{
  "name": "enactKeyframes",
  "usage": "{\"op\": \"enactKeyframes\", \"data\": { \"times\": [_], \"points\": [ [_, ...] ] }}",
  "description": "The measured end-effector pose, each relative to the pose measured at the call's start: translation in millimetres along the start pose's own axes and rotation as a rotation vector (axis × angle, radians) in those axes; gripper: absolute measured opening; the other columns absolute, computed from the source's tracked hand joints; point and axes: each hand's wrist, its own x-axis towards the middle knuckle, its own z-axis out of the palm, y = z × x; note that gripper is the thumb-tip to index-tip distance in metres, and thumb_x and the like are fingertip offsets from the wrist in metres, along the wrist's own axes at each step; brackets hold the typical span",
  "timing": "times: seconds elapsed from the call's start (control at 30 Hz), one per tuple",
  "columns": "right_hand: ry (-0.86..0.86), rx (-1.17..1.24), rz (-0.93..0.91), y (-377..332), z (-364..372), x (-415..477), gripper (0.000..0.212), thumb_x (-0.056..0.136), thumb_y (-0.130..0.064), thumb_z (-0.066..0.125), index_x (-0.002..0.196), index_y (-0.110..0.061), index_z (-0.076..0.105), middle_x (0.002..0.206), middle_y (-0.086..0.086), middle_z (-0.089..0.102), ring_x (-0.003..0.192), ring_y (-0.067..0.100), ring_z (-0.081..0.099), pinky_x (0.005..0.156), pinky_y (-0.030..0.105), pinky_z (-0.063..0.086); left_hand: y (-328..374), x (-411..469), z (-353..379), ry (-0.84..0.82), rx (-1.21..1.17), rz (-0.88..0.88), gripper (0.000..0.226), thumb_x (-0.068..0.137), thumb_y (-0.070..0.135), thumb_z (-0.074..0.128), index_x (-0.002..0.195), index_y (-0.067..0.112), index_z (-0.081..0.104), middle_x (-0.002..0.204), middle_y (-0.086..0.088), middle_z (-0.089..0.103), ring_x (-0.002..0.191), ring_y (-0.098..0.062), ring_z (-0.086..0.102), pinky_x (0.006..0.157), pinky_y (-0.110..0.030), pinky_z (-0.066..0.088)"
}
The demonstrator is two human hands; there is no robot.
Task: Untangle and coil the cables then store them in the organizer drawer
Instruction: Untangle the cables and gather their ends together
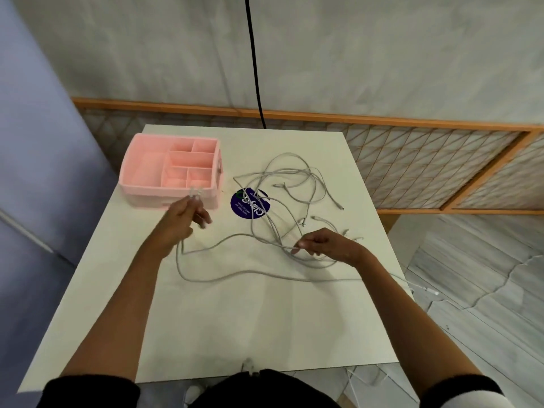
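Gripping a cable end (195, 198) in left hand (179, 222), fingers (203, 216) curled, just by the pink box (138, 160). Pinching a cable (290, 248) on the bench (235, 319) with right hand (326, 244).

Left hand (182, 219) seemingly holds a cable end (195, 196); right hand (326, 244) pinches the tangled cables (290, 171).

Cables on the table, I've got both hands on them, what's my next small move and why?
Probably pull the left hand toward you, letting the strand slide through the right hand. The left grips a cable end in front of the pink organizer; the right pinches a strand at the near edge of the tangle of cables, which lie crossed and uncoiled.
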Motion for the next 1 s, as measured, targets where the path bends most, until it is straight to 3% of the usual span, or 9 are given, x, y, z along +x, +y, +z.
{"op": "enactKeyframes", "data": {
  "times": [0.13,0.23,0.4,0.5,0.63,0.73,0.87,0.93,1.0],
  "points": [
    [-0.007,-0.183,0.119,25,-11,-6,0.013,0.091,-0.025,0.062,0.089,-0.023,0.074,0.085,0.010,0.070,0.066,0.005,0.051,0.072,0.027,0.041,-19,11,-48,0.183,-0.402,0.045,0.037,0.105,0.029,0.030,0.072,0.021,0.043,0.046,0.015,0.038,0.037,0.001,0.026,0.037,-0.014,0.016],
    [0.009,-0.319,0.202,33,-18,-12,0.019,0.091,-0.022,0.061,0.077,-0.033,0.068,0.066,-0.010,0.061,0.058,-0.002,0.052,0.065,0.015,0.038,-27,11,-78,0.281,-0.582,0.060,0.042,0.105,0.028,0.032,0.066,0.024,0.045,0.044,0.015,0.033,0.035,0.002,0.024,0.039,-0.016,0.011],
    [0.098,-0.325,0.248,40,-20,-17,0.017,0.088,-0.014,0.064,0.076,-0.025,0.069,0.063,-0.013,0.061,0.054,-0.008,0.055,0.059,0.006,0.039,-41,13,-92,0.356,-0.788,0.068,0.043,0.104,0.029,0.032,0.063,0.025,0.046,0.043,0.014,0.030,0.035,-0.002,0.023,0.040,-0.017,0.012],
    [0.116,-0.272,0.254,43,-20,-21,0.016,0.086,-0.006,0.065,0.078,-0.017,0.072,0.062,-0.015,0.065,0.054,-0.009,0.055,0.058,0.009,0.039,-49,13,-95,0.424,-0.933,0.053,0.059,0.103,0.023,0.033,0.048,0.025,0.054,0.045,0.012,0.029,0.036,-0.004,0.022,0.038,-0.016,0.014],
    [0.180,-0.308,0.277,56,-19,-30,0.010,0.085,-0.005,0.066,0.084,-0.009,0.074,0.058,-0.021,0.065,0.058,-0.007,0.056,0.063,0.012,0.041,-57,12,-99,0.470,-1.036,0.049,0.060,0.103,0.023,0.033,0.047,0.025,0.052,0.045,0.011,0.030,0.036,-0.005,0.021,0.038,-0.016,0.015],
    [0.259,-0.439,0.365,72,-24,-37,0.012,0.087,-0.022,0.067,0.080,-0.031,0.072,0.059,-0.029,0.061,0.077,0.005,0.059,0.080,0.031,0.043,-62,11,-99,0.499,-1.060,0.034,0.058,0.103,0.027,0.034,0.048,0.026,0.051,0.046,0.012,0.030,0.037,-0.006,0.022,0.039,-0.016,0.015],
    [0.422,-0.599,0.459,93,-34,-59,0.012,0.077,-0.045,0.068,0.085,-0.036,0.071,0.075,-0.018,0.063,0.097,0.014,0.049,0.084,0.036,0.028,-67,9,-100,0.525,-1.071,0.023,0.059,0.103,0.026,0.034,0.047,0.026,0.052,0.046,0.011,0.031,0.037,-0.007,0.023,0.039,-0.015,0.016],
    [0.505,-0.610,0.491,94,-35,-66,0.007,0.082,-0.039,0.067,0.086,-0.033,0.069,0.083,-0.010,0.062,0.099,0.020,0.046,0.070,0.032,0.021,-69,9,-96,0.512,-1.064,0.022,0.056,0.103,0.027,0.035,0.049,0.027,0.051,0.046,0.011,0.031,0.038,-0.007,0.023,0.039,-0.015,0.017],
    [0.632,-0.521,0.490,94,-36,-65,0.008,0.088,-0.021,0.066,0.086,-0.016,0.073,0.089,0.004,0.066,0.091,0.029,0.055,0.062,0.029,0.026,-71,11,-93,0.510,-1.075,0.016,0.054,0.102,0.025,0.034,0.051,0.027,0.050,0.046,0.011,0.030,0.038,-0.007,0.022,0.039,-0.015,0.017]
  ]
}}
